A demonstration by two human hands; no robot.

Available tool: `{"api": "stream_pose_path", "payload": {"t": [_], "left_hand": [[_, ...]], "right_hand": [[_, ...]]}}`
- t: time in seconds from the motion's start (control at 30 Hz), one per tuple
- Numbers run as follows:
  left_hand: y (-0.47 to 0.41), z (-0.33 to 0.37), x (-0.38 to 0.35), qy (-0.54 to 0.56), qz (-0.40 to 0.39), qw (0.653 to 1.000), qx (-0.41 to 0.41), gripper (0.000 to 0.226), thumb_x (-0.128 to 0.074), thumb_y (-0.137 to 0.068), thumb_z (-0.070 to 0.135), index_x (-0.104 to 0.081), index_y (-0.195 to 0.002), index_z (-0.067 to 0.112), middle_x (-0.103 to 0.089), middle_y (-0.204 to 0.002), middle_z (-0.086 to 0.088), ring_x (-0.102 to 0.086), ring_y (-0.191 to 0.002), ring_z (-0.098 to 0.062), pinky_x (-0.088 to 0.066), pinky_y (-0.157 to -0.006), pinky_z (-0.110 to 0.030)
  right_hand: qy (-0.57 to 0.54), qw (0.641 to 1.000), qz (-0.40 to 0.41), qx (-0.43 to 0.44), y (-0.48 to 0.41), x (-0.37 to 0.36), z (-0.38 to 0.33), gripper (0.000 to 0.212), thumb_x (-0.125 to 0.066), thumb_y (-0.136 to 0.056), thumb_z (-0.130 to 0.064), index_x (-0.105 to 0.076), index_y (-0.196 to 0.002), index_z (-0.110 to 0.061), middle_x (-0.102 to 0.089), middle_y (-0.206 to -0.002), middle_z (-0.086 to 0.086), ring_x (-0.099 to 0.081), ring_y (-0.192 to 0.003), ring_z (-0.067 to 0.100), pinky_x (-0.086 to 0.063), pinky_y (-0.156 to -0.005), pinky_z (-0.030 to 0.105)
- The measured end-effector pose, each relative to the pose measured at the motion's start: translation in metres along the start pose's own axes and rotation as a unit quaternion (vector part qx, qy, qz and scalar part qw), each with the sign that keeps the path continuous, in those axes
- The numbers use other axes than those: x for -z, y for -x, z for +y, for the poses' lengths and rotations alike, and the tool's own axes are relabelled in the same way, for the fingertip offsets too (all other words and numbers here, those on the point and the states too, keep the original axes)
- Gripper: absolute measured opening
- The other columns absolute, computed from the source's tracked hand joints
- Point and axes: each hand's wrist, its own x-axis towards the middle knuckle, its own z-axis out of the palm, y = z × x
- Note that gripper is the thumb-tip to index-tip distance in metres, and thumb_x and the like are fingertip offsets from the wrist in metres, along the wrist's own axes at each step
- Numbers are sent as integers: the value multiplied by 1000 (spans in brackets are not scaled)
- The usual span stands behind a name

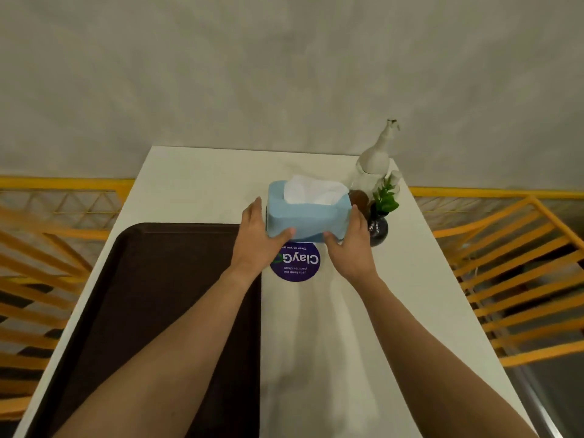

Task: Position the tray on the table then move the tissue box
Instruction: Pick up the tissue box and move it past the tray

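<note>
While one blue tissue box point(308, 216), white tissue standing from its top, was clasped at its ends by the left hand point(260, 240) and right hand point(352, 245), it was held over a round purple sticker point(297, 267), beside one brown tray point(158, 298) laid on the white table point(395, 295); one dark vase point(378, 228) held green sprigs.

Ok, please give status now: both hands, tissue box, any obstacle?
Left hand and right hand clamp tissue box. Tray flat on table. Plant vase close beside right hand.
</note>
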Motion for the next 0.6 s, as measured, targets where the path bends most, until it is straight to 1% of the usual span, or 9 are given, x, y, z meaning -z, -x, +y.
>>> {"api": "stream_pose_path", "payload": {"t": [0.07,0.13,0.17,0.23,0.27,0.33,0.37,0.5,0.6], "left_hand": [[-9,0,-5,0,-7,1000,0,107,-78,-79,55,-19,-159,18,-31,-161,-8,-37,-142,-21,-30,-99,-27],[-15,1,-8,7,-8,1000,-7,101,-77,-78,58,-26,-156,20,-41,-153,-6,-41,-128,-8,-32,-97,-22],[-18,0,-9,13,-11,1000,-12,94,-77,-79,58,-32,-153,22,-48,-145,-3,-43,-121,-5,-35,-94,-19],[-20,-2,-11,27,-20,999,-22,78,-75,-82,57,-42,-146,26,-57,-130,6,-52,-115,-6,-44,-89,-18],[-21,-4,-12,34,-22,999,-23,74,-73,-84,55,-44,-145,25,-58,-128,9,-54,-114,-8,-49,-91,-22],[-23,-7,-13,38,-17,999,-15,74,-71,-89,50,-42,-151,22,-58,-137,3,-54,-122,-12,-49,-103,-31],[-25,-9,-13,35,-13,999,-11,74,-69,-91,48,-40,-153,21,-57,-141,-1,-53,-125,-13,-47,-105,-31],[-34,-15,-12,19,-4,1000,5,75,-66,-95,42,-33,-157,17,-51,-150,-7,-49,-136,-22,-35,-106,-23],[-43,-19,-10,7,4,1000,12,74,-65,-96,41,-32,-158,17,-51,-151,-8,-48,-138,-24,-34,-105,-22]], "right_hand": [[-18,1000,-2,-1,-2,-3,4,74,-64,-96,-20,-23,-157,-14,-34,-156,10,-37,-141,29,-37,-115,49],[-20,1000,5,2,-6,-7,7,72,-62,-97,-16,-23,-157,-11,-34,-156,12,-37,-141,30,-37,-115,49],[-19,1000,10,-4,-7,-10,9,72,-61,-98,-16,-21,-158,-10,-32,-157,13,-36,-143,32,-37,-116,49],[-19,999,22,-30,-11,-15,10,75,-60,-100,-19,-16,-160,-9,-30,-160,14,-34,-145,33,-36,-116,47],[-23,998,27,-45,-12,-17,11,75,-59,-101,-20,-15,-160,-8,-31,-159,14,-35,-144,33,-37,-114,46],[-26,997,38,-59,-17,-21,12,72,-59,-101,-21,-19,-159,-7,-37,-155,15,-40,-140,33,-39,-111,45],[-22,997,45,-56,-19,-22,12,69,-59,-101,-21,-22,-158,-7,-39,-152,15,-42,-137,33,-40,-110,44],[-4,997,56,-45,-28,-28,15,65,-57,-103,-23,-25,-157,-5,-37,-149,16,-41,-136,34,-37,-112,41],[1,998,51,-39,-36,-34,13,66,-57,-102,-24,-24,-157,-5,-37,-147,16,-41,-134,34,-36,-112,41]]}}
